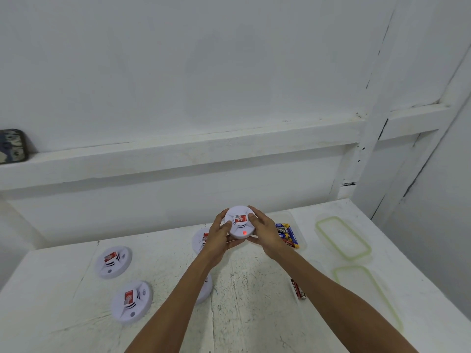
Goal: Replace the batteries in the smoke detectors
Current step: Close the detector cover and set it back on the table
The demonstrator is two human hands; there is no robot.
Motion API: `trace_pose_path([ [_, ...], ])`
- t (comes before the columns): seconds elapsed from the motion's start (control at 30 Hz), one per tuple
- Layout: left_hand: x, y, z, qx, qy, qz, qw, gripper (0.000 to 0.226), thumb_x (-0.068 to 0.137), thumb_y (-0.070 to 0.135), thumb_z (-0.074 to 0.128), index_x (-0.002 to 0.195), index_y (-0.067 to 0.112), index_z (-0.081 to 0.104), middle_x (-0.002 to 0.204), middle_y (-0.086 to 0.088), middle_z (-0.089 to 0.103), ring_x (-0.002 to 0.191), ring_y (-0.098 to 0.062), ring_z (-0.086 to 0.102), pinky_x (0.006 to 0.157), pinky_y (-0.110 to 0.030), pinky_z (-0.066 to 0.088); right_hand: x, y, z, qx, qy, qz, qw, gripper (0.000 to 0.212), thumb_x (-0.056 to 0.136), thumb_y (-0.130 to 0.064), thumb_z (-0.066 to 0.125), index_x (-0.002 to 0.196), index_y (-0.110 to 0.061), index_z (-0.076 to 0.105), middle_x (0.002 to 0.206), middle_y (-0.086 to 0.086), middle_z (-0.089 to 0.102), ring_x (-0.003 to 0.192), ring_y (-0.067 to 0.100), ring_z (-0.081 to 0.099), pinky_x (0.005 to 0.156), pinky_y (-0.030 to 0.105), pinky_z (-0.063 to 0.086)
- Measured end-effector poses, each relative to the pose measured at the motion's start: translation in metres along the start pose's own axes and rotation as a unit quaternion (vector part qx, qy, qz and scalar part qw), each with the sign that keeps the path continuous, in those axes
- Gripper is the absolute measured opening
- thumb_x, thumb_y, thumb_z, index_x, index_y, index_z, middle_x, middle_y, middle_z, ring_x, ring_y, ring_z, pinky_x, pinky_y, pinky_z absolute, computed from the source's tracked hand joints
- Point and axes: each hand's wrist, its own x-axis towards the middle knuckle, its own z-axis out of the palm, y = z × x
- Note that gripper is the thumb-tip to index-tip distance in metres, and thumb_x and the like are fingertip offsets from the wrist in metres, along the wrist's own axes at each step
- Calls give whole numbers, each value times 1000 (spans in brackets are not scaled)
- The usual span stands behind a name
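I hold a round white smoke detector (pixel 239 222) above the table, face up, with a red label on top and a red light glowing at its front. My left hand (pixel 218 238) grips its left side and my right hand (pixel 265 231) its right side. Two more detectors lie at the left, one (pixel 113 261) farther back and one (pixel 132 301) nearer. Another detector (pixel 200 240) shows partly behind my left hand, and one more (pixel 205 289) hides under my left forearm. New batteries (pixel 288 235) lie in a clear container behind my right hand. Two loose batteries (pixel 298 289) rest by my right forearm.
The white table (pixel 254 289) is scuffed and meets a white wall with a ledge. Two clear lids with green rims lie at the right, one (pixel 342 238) far and one (pixel 367 294) near. A dark patterned object (pixel 12 146) sits on the ledge at far left.
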Motion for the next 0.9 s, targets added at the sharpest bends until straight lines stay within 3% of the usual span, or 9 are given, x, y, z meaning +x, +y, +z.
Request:
trace_pose_path([
  [0.43, -3, 3, 1, 1, -5, -2, 1000, 40, 107, 19, 54, 147, 27, 52, 144, -10, 61, 121, -36, 67, 93, -55, 60, 0, -1, -1, 4, -3, 1, 1000, 37, 100, -27, 57, 137, -27, 57, 132, 4, 62, 107, 22, 65, 64, 24, 60],
  [0.63, -7, 5, 1, -14, -13, -2, 1000, 38, 108, 17, 52, 145, 26, 52, 138, -8, 64, 116, -33, 69, 86, -47, 64, 0, 2, -2, 2, -6, 5, 1000, 37, 101, -28, 57, 138, -26, 58, 133, 5, 63, 109, 23, 66, 66, 25, 60],
  [0.9, -7, 3, 1, -6, -8, -3, 1000, 39, 108, 17, 53, 145, 27, 53, 139, -8, 63, 117, -34, 69, 89, -51, 62, 0, 2, -2, 7, -7, 6, 1000, 37, 100, -27, 57, 137, -26, 58, 131, 4, 64, 108, 22, 65, 65, 25, 60],
])
